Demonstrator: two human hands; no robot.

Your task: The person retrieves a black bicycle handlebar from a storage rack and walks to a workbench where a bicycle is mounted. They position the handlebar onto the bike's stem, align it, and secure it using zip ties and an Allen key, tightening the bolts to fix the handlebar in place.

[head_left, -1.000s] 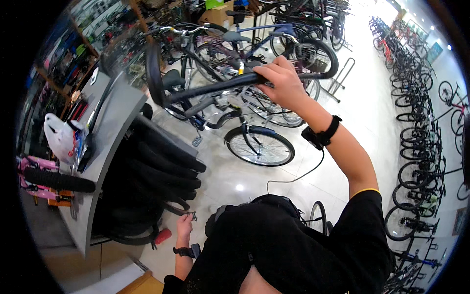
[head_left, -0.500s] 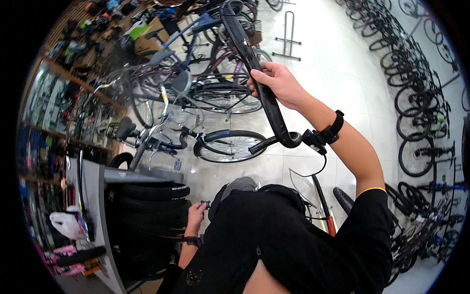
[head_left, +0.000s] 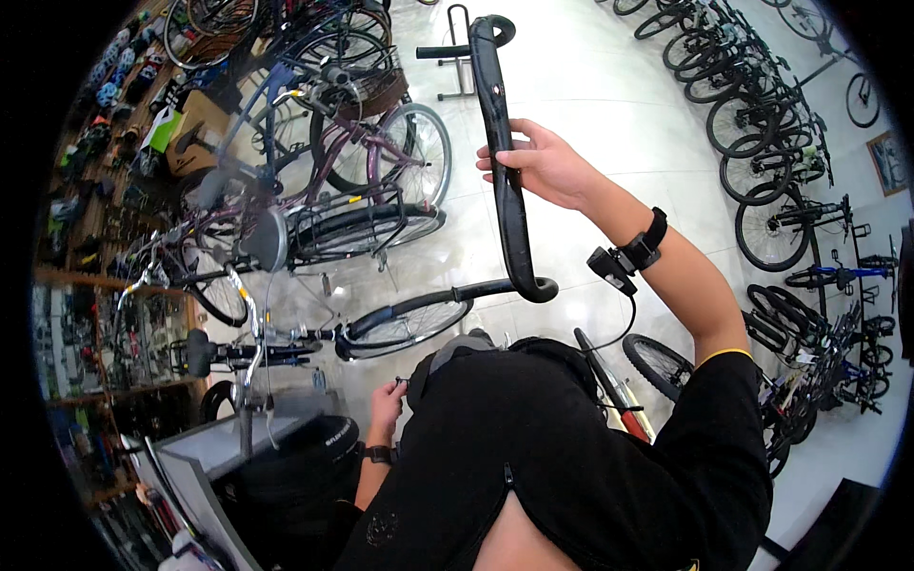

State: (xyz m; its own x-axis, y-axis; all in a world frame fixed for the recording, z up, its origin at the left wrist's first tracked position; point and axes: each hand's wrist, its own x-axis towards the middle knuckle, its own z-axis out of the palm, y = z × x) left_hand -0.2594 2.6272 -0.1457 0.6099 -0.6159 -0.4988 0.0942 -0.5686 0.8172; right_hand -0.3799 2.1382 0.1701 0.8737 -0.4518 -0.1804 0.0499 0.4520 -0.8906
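My right hand (head_left: 547, 169) is closed round the middle of a black drop handlebar (head_left: 515, 224), thumb on the near face and fingers behind. The bar stands almost upright in the picture, its curved drops at both ends pointing left, clear of the bikes. Low beside my body, my left hand (head_left: 385, 407) pinches something small and dark (head_left: 401, 382), too small to name. A strap with a small black device (head_left: 614, 269) sits on my right wrist, and a dark band (head_left: 379, 454) on my left.
Several bicycles crowd the left, among them a purple one (head_left: 381, 147) with a basket. A grey cabinet with black tyres (head_left: 305, 457) is at the lower left. Rows of bikes (head_left: 766, 233) line the right wall. A metal floor stand (head_left: 464, 57) is on the pale tiles (head_left: 590, 86).
The view has turned, and the bikes have shifted left and down. My right hand has tilted the handlebar more upright, and its far end now shows. My left hand stays low by my side.
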